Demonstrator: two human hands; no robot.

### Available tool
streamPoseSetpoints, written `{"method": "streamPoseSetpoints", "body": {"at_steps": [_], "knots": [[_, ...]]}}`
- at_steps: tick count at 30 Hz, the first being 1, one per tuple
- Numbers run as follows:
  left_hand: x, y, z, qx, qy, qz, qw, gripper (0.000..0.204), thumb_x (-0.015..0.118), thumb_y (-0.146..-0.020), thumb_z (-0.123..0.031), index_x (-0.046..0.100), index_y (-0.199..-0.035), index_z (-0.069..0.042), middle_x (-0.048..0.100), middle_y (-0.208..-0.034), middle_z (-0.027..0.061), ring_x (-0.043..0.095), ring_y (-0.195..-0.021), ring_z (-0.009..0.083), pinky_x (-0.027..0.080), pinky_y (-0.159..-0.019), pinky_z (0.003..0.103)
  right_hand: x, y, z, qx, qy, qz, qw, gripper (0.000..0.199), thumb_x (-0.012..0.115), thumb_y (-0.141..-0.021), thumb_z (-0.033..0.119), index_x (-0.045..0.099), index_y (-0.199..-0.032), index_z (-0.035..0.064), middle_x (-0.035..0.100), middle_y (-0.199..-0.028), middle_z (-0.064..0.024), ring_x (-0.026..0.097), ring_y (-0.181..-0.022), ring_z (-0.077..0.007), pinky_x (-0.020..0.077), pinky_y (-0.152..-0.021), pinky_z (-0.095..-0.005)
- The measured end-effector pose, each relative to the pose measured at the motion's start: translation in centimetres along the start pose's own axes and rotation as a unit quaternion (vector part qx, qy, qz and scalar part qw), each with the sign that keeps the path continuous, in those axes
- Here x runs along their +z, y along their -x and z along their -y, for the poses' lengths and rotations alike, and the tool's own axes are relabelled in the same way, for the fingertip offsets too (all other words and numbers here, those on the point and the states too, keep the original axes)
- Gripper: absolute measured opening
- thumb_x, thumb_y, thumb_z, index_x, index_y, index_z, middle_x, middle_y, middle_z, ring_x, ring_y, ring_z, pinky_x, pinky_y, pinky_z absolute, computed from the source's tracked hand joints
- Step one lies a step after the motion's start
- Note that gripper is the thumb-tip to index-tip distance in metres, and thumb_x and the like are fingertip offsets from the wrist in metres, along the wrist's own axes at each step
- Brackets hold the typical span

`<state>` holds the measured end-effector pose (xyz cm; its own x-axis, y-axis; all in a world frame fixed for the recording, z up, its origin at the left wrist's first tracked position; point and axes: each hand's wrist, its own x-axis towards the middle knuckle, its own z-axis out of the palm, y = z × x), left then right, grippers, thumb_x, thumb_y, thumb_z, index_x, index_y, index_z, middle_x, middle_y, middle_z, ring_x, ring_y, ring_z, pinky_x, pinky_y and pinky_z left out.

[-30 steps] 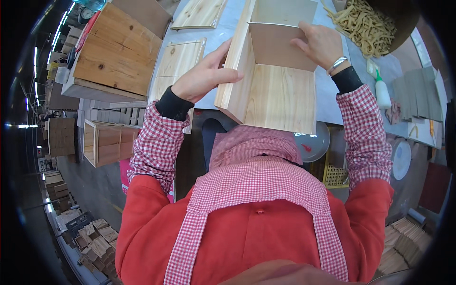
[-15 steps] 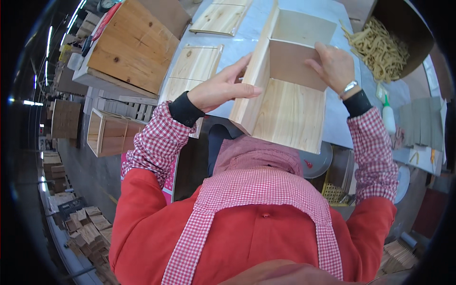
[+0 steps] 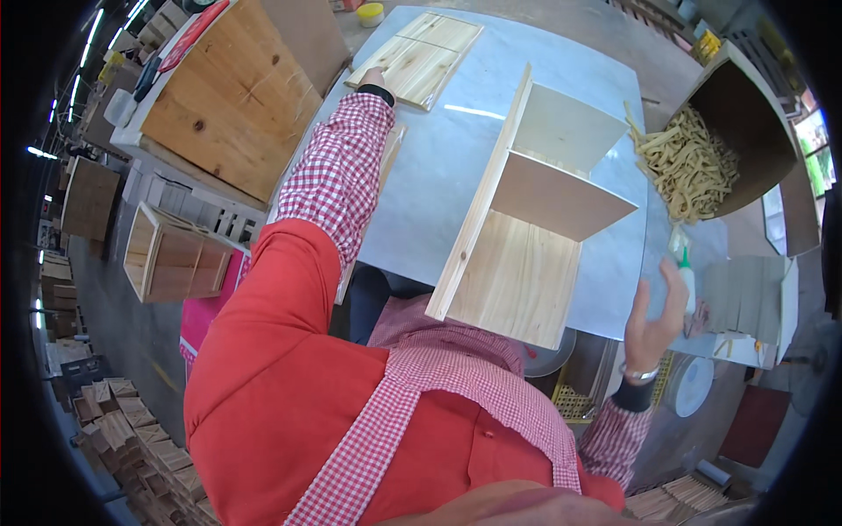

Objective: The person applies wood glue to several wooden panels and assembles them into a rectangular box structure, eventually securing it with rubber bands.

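Note:
My left arm stretches out to the far left of the table. There my left hand (image 3: 375,77) is closed at the near-left edge of a pale wooden panel (image 3: 430,54) with a groove across it; its fingertips are partly hidden. A half-built wooden box (image 3: 517,285) stands at the table's near edge, with a long side board, a wooden base and two upright thin dividers (image 3: 561,195). Neither hand touches it. My right hand (image 3: 656,329) is raised right of the box, fingers apart and holding nothing, near a white glue bottle (image 3: 687,285) with a green nozzle.
A tipped box (image 3: 754,131) at the right spills beige strips (image 3: 693,167) onto the table. Grey boards (image 3: 745,294) are stacked nearby. A large wooden case (image 3: 232,110) stands left of the table. Part of another panel (image 3: 390,153) shows beyond my left sleeve.
Both hands have left the box. My left hand has reached far left to the panel; my right hand has drawn back toward me and opened. The view has shifted.

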<state>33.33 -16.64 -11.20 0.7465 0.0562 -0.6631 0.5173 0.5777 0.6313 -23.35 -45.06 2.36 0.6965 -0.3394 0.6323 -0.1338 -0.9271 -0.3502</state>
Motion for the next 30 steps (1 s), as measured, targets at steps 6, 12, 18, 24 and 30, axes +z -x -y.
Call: {"method": "streamPoseSetpoints", "body": {"at_steps": [6, 12, 18, 24, 30], "knots": [[2.0, 2.6, 0.9, -0.042, 0.057, -0.023, 0.997, 0.041, 0.067, -0.094, -0.030, 0.057, -0.131, -0.016, 0.062, -0.131, 0.0049, 0.061, -0.116, 0.0238, 0.044, -0.101, 0.044, -1.5, 5.1, -0.3, 0.094, 0.012, 0.020, 0.995, 0.031, 0.066, -0.087, -0.001, 0.061, -0.117, -0.0051, 0.065, -0.118, -0.0208, 0.061, -0.110, -0.0370, 0.0453, -0.097, -0.0436], [7.4, 6.4, -2.6, -0.046, 0.188, 0.248, 0.949, 0.036, 0.051, -0.099, -0.015, 0.049, -0.131, 0.001, 0.060, -0.130, 0.0172, 0.056, -0.125, 0.0347, 0.047, -0.107, 0.053, -1.4, 4.4, 0.1, 0.081, -0.015, 0.004, 0.997, 0.031, 0.065, -0.088, 0.000, 0.061, -0.118, -0.0050, 0.066, -0.117, -0.0191, 0.062, -0.108, -0.0345, 0.0470, -0.095, -0.0415], [8.6, 17.4, -7.5, -0.077, 0.320, 0.467, 0.821, 0.036, 0.047, -0.098, -0.008, 0.046, -0.127, 0.013, 0.053, -0.136, 0.0254, 0.050, -0.130, 0.0411, 0.046, -0.112, 0.048, 0.9, -0.5, 3.9, 0.089, -0.197, -0.006, 0.976, 0.039, 0.068, -0.088, 0.004, 0.060, -0.125, -0.0025, 0.066, -0.119, -0.0149, 0.064, -0.109, -0.0261, 0.0487, -0.092, -0.0363], [2.9, 34.7, -1.2, 0.011, 0.123, 0.611, 0.782, 0.031, 0.055, -0.098, -0.010, 0.052, -0.125, 0.007, 0.060, -0.128, 0.0198, 0.060, -0.120, 0.0315, 0.049, -0.109, 0.046, 5.7, -8.6, 12.2, 0.088, -0.489, -0.030, 0.867, 0.062, 0.074, -0.089, 0.017, 0.048, -0.139, -0.0070, 0.063, -0.127, -0.0192, 0.063, -0.114, -0.0268, 0.0491, -0.098, -0.0403], [-0.5, 45.8, 6.9, 0.045, -0.093, 0.670, 0.735, 0.033, 0.059, -0.101, -0.019, 0.056, -0.126, 0.004, 0.064, -0.124, 0.0144, 0.064, -0.114, 0.0243, 0.052, -0.105, 0.038, 4.9, -9.5, 15.8, 0.085, -0.621, -0.251, 0.737, 0.048, 0.071, -0.092, 0.018, 0.055, -0.129, -0.0083, 0.064, -0.122, -0.0164, 0.063, -0.106, -0.0216, 0.0493, -0.093, -0.0338]]}}
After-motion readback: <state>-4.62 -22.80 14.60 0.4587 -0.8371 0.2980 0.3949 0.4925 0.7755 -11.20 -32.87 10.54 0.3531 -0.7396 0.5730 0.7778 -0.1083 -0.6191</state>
